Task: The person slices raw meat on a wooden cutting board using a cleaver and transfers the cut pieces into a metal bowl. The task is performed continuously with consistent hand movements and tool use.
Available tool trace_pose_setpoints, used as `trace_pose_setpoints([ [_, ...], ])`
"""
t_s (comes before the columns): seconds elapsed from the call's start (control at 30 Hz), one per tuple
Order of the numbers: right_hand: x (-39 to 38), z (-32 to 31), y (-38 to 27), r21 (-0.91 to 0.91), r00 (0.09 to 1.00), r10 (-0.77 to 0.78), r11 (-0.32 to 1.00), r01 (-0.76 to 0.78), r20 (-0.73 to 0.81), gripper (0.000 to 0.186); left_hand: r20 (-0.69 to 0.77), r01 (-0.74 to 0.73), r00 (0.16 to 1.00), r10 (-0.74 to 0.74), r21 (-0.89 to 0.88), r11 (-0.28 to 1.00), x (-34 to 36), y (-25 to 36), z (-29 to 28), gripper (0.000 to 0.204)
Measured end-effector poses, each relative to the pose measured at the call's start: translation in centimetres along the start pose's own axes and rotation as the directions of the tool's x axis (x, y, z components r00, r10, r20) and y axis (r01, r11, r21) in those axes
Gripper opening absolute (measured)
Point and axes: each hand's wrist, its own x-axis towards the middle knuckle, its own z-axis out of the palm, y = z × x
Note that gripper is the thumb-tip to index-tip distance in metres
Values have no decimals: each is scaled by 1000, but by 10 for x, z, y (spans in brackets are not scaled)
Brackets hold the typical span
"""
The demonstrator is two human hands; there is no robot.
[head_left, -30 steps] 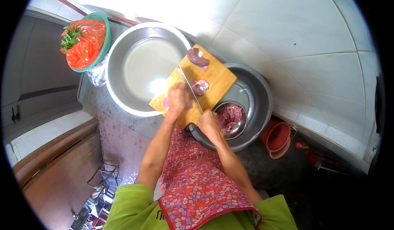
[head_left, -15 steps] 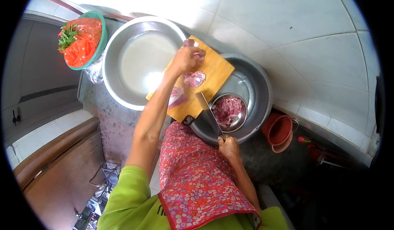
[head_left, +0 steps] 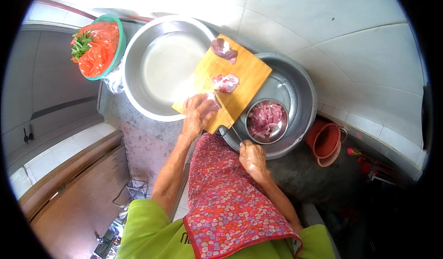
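Note:
A wooden cutting board (head_left: pixel 247 69) bridges two basins. My left hand (head_left: pixel 196 113) presses its bent fingers on a piece of raw meat (head_left: pixel 211 100) at the board's near left part. In my right hand (head_left: pixel 252 156) is the handle of a cleaver (head_left: pixel 229 119), its blade edge-on beside that meat, by my left fingers. Two more meat pieces lie on the board: a pink and white one (head_left: pixel 225 83) in the middle and a darker red one (head_left: pixel 224 51) at the far end. Sliced meat (head_left: pixel 266 120) fills part of a small steel bowl (head_left: pixel 284 129).
The steel bowl sits inside a large grey basin (head_left: pixel 305 88) at right. A wide metal basin (head_left: pixel 134 103) with cloudy water stands at left. Beyond it is a green basket (head_left: pixel 121 46) holding red plastic bags (head_left: pixel 96 63) and green leaves (head_left: pixel 81 45). A red bucket (head_left: pixel 324 141) stands far right.
My left hand has let go of the far dark meat and come back to the near piece. The cleaver has shifted left and turned edge-on beside that piece.

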Motion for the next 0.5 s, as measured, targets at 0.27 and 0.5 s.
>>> trace_pose_setpoints([
  [0.27,1,-6,-14,-257,1000,0,966,2,6,13,-183,57,982,-48,49,997,-3,6,28,36],
  [0.5,-2,-5,-10,-181,997,-1,983,14,74,13,-231,32,972,-34,-11,999,1,1,32,37],
])
